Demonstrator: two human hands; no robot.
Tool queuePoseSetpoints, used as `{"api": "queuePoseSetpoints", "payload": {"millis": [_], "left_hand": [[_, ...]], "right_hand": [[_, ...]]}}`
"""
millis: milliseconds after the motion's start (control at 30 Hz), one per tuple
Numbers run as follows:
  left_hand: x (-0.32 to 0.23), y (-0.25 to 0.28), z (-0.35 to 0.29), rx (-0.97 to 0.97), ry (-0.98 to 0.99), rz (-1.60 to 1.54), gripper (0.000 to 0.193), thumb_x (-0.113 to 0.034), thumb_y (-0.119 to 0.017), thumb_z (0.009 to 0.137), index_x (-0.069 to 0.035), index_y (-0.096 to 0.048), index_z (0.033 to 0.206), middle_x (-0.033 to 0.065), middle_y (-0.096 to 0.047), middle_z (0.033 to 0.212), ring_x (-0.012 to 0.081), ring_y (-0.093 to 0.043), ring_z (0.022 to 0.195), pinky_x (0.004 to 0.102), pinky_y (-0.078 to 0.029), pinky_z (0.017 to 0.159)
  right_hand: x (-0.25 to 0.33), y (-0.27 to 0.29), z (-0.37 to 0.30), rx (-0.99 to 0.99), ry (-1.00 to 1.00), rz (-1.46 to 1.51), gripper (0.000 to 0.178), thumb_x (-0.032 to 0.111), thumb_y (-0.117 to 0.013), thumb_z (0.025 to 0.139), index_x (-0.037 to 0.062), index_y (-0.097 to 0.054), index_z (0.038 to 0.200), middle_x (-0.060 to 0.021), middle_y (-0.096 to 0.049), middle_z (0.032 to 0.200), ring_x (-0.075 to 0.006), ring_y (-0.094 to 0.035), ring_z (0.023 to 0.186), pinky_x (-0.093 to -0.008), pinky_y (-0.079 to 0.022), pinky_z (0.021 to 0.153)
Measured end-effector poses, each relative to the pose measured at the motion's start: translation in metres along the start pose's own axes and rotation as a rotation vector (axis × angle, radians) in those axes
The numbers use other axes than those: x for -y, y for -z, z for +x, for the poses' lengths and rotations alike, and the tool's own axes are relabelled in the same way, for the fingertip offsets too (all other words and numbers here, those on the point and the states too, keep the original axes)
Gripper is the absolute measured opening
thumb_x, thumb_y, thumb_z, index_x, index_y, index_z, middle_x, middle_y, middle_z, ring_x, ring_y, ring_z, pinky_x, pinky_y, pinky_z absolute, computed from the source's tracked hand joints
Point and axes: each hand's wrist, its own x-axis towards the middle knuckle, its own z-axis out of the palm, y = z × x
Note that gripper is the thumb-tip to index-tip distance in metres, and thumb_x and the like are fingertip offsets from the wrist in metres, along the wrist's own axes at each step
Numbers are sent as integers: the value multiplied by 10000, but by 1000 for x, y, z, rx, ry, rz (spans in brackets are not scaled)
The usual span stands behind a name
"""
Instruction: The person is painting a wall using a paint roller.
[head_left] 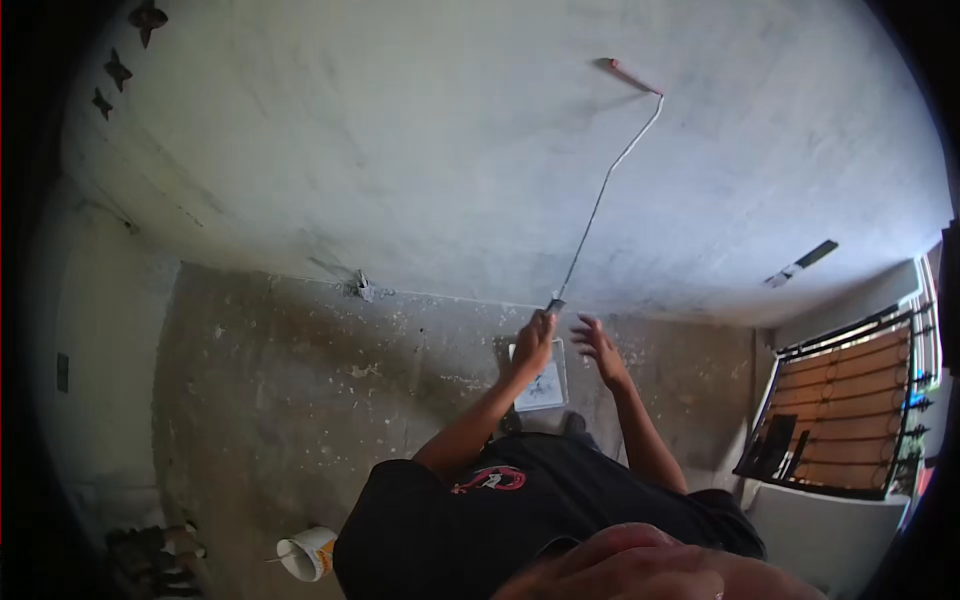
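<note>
My left hand [533,340] is closed around the bottom end of a long thin roller pole [600,195]. The pole slants up and to the right to a pinkish paint roller [633,77], which lies against the grey wall [400,150] in front of me. My right hand [600,345] hovers just right of the pole's end with its fingers spread, holding nothing. Below my hands a white paint tray [541,385] sits on the speckled floor, close to my feet.
A white bucket [308,553] lies on its side on the floor at lower left. A barred window [850,410] with a white sill is at the right. A small fitting [362,288] sticks out at the wall's base. Dark star shapes [118,70] hang at upper left.
</note>
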Motion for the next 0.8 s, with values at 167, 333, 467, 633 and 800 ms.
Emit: {"api": "queuePoseSetpoints", "payload": {"millis": [167,333,467,633,800], "left_hand": [[-5,10,3,-131,-319,11,261,-231,-369,1006,-13,-496,1072,245,-601,952,426,-588,913,445,-457,712],[-6,35,-21,-139,-120,4,320,-306,-422,995,-15,-552,973,175,-664,843,359,-648,802,409,-488,678],[-9,38,-17,-42,-122,19,343,-331,-398,1000,-16,-532,1012,194,-667,922,372,-641,860,424,-483,707],[-27,18,-38,65,-359,30,378,-354,-375,996,1,-449,1103,262,-556,1044,460,-554,964,477,-448,780],[-99,59,-32,-302,-529,235,465,-360,-545,922,-21,-445,1224,173,-502,1176,320,-545,985,451,-437,851]], "right_hand": [[52,-103,22,-279,477,-510,504,414,-412,997,-25,-436,1242,-184,-608,1061,-240,-577,991,-336,-438,883],[-25,-56,-27,-110,227,-532,507,426,-372,1009,24,-444,1309,-112,-609,1113,-164,-575,1015,-313,-465,835],[-45,-39,-67,-177,-20,-332,583,497,-346,996,46,-405,1361,-110,-595,1192,-200,-584,1031,-322,-464,860],[-2,-102,-33,24,329,358,600,474,-374,997,49,-321,1417,-144,-577,1229,-220,-601,1035,-334,-481,871],[46,-136,-37,-223,379,349,398,380,-477,986,46,-449,1201,-124,-632,994,-181,-647,833,-294,-533,666]]}}
